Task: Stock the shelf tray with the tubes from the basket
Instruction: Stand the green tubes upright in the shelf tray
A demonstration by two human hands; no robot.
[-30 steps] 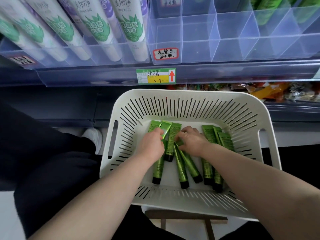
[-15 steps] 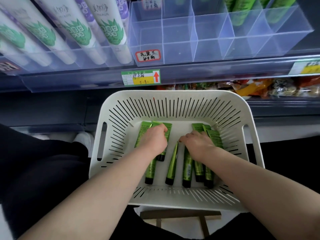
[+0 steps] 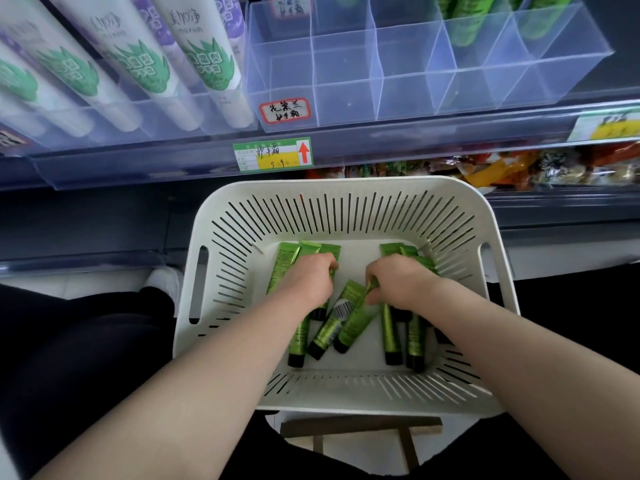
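Tubes point(image 3: 389, 334), green with black caps, lie in the white slotted basket point(image 3: 346, 187) in front of you, just below the shelf edge. They sit in a left bunch and a right bunch, with two more slanting across the middle. Your left hand point(image 3: 308, 282) is curled down over the left bunch, fingers wrapped round those tubes, whose flat ends stick out beyond your knuckles. Your right hand point(image 3: 401, 285) covers the right bunch and pinches the crimped end of the slanted tube point(image 3: 356, 322) between thumb and finger. That tube lies against a neighbour carrying a barcode sticker point(image 3: 343, 308).

Above the basket, the clear divided shelf tray point(image 3: 346, 32) has a handwritten label point(image 3: 284, 110) on its front wall, and green tubes stand in its rear right compartments. A price tag point(image 3: 273, 155) with a red arrow hangs on the shelf rail. Large white tubes point(image 3: 207, 60) fill the tray to the left.
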